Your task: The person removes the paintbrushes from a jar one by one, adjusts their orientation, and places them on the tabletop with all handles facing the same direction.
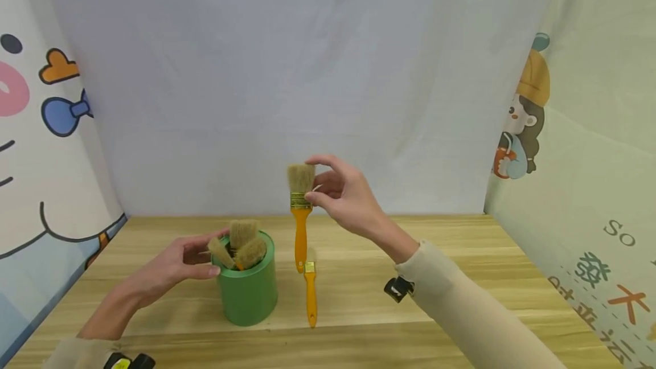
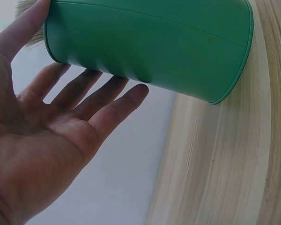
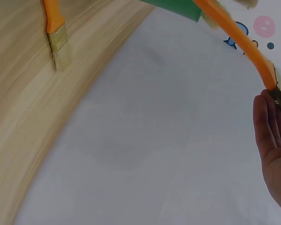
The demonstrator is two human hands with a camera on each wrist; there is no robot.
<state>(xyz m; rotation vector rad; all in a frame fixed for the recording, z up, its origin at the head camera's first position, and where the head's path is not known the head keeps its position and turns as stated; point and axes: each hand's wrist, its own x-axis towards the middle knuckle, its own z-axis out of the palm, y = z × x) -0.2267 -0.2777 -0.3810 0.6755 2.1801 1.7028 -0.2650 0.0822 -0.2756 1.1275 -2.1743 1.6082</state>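
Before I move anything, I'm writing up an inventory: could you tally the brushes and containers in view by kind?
Green cylindrical containers: 1
Flat paintbrushes: 5 visible (3 standing inside the container, 1 held in the right hand, 1 lying loose)
Total: 6

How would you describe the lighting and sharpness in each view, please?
Head view: soft, even light, with the green bucket reasonably sharp; left wrist view: dark smudges, apparently finger shadows, on the bucket beside the left hand; right wrist view: dimmer overall, the loose brush slightly soft.
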